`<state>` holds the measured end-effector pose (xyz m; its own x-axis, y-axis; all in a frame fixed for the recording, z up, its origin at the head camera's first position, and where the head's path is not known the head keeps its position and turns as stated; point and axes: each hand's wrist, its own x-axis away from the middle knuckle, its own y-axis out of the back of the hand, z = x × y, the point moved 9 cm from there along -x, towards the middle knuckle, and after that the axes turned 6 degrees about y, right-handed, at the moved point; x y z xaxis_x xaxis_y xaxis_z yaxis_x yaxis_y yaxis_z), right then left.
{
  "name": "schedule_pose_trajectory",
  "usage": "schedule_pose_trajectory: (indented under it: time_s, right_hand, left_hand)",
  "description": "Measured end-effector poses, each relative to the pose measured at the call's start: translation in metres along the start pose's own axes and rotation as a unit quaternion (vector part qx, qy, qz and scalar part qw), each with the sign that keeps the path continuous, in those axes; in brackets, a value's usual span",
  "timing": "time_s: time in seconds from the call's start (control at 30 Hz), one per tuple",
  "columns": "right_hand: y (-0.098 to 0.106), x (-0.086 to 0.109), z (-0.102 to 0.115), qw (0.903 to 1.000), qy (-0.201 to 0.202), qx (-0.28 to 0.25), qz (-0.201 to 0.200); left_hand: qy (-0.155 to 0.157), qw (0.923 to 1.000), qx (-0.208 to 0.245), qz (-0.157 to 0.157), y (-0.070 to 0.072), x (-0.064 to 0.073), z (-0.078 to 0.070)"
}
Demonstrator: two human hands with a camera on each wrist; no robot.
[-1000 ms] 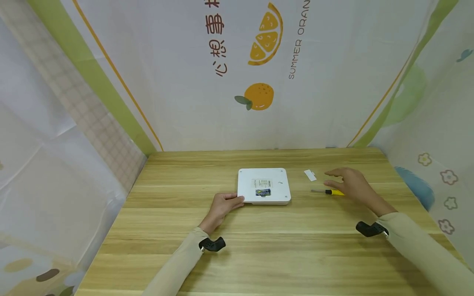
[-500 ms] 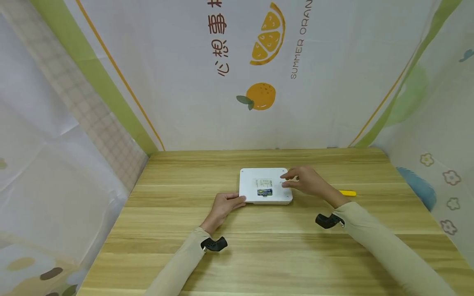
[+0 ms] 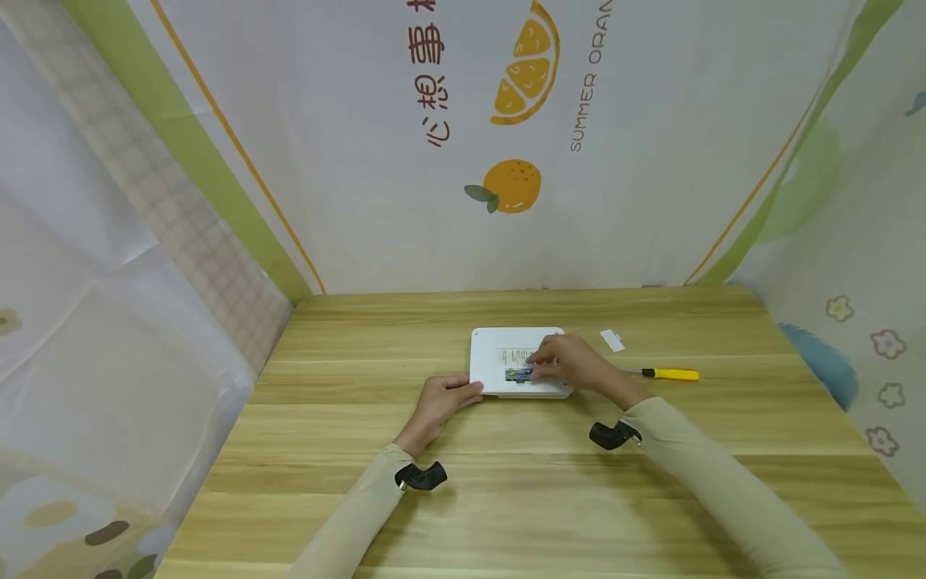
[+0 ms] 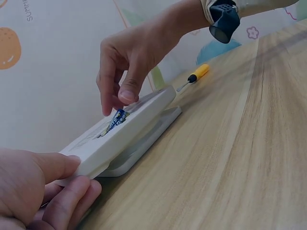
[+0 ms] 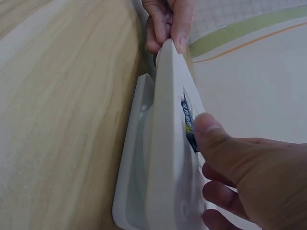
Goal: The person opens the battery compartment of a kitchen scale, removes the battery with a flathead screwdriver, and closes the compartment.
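A white kitchen scale lies upside down, with a label on its underside and small feet at the corners. My left hand grips its near left corner, thumb on top and fingers beneath, and the scale sits tilted. In the uncovered battery slot lies a blue-and-yellow battery. Above it my right hand is bent over the scale, thumb and fingertips apart and right at the battery's right end. In the right wrist view the thumb overlaps that end of the battery; the index fingertip is hidden there.
A small white battery cover lies on the wooden table right of the scale. Near it is a screwdriver with a yellow handle, its shaft partly behind the right wrist. Printed cloth hangs at the back and sides.
My right hand has moved left from beside the screwdriver and battery cover, over the scale, and down to the battery. My left hand keeps its grip on the corner.
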<state>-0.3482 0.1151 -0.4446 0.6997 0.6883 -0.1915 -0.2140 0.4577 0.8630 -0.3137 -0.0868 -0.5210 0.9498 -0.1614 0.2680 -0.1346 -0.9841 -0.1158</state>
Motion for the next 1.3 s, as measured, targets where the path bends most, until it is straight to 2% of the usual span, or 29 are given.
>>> schedule_pose_trajectory:
  time_s: [0.17, 0.57, 0.87, 0.97, 1.07, 1.3]
  right_hand:
    - [-0.004, 0.0, 0.002, 0.9998, 0.014, 0.005, 0.01]
    - [-0.002, -0.006, -0.001, 0.9993, 0.017, 0.032, 0.002]
    - [-0.001, -0.004, 0.004, 0.9969, 0.048, 0.062, -0.008]
    - [0.006, -0.001, 0.005, 0.9957, 0.054, 0.072, -0.023]
    - [0.018, 0.006, 0.003, 0.9964, 0.045, 0.054, -0.048]
    - [0.051, 0.03, -0.021, 0.9957, -0.005, 0.021, -0.089]
  left_hand:
    - [0.002, 1.0, -0.001, -0.001, 0.0, 0.0, 0.002]
    - [0.004, 0.9999, -0.005, -0.007, 0.002, 0.0, -0.003]
    - [0.006, 1.0, -0.001, -0.004, 0.0, 0.0, -0.001]
    - [0.009, 0.9999, -0.002, -0.007, 0.0, 0.001, 0.0]
    - [0.007, 0.9999, -0.005, -0.011, 0.001, 0.001, 0.0]
    - [0.002, 1.0, 0.001, -0.009, 0.001, 0.001, -0.002]
